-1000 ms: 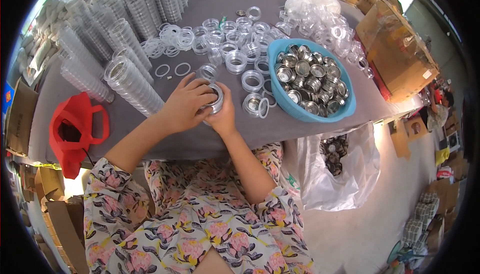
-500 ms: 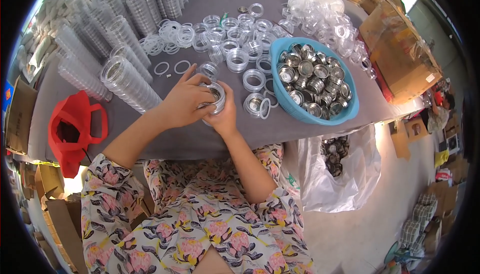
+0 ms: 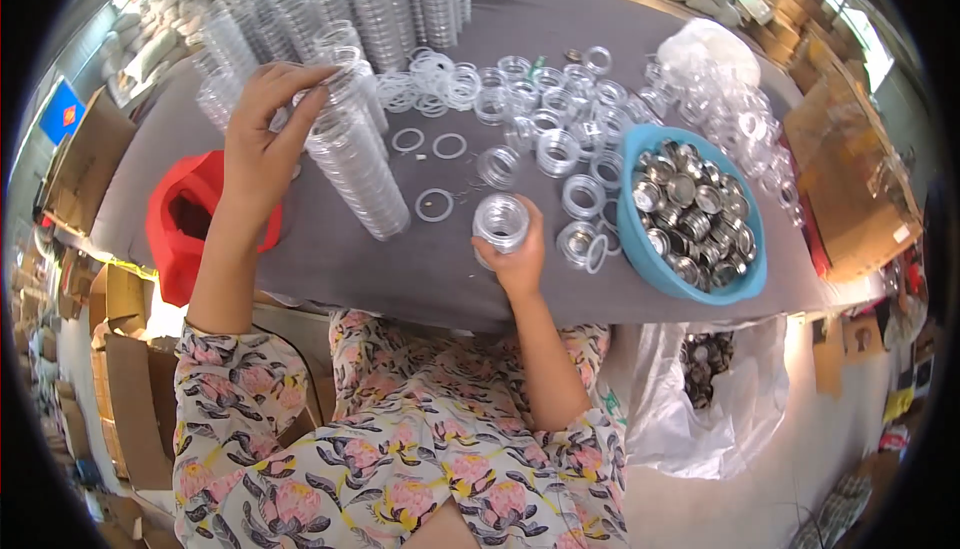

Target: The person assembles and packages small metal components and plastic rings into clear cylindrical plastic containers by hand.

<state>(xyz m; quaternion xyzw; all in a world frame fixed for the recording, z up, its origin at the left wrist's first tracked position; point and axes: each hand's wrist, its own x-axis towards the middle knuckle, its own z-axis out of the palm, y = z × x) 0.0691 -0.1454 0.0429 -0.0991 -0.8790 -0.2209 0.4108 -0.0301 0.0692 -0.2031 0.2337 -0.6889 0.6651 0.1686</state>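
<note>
In my right hand (image 3: 518, 261) is a clear round plastic jar (image 3: 501, 222), held upright just above the grey table, its rim facing up and the fingers wrapped around its side. My left hand (image 3: 262, 134) is raised at the upper end of a leaning stack of clear round plastic pieces (image 3: 358, 174). Its thumb and forefinger are curled close together there; whatever is between them is too unclear to name. A flat white ring (image 3: 434, 205) lies between that stack and the jar, with two more white rings (image 3: 449, 146) farther back.
A blue basin (image 3: 628, 214) of silvery metal lids stands at the right, beside loose clear jars (image 3: 557, 152). More tall clear stacks (image 3: 375, 19) and a pile of white rings (image 3: 430, 84) are behind. A red bag (image 3: 185, 249) sits at the left table edge.
My left hand has left the jar and moved left and up to the clear stack. The right hand still holds the jar. The whole view has shifted, so the table appears farther right.
</note>
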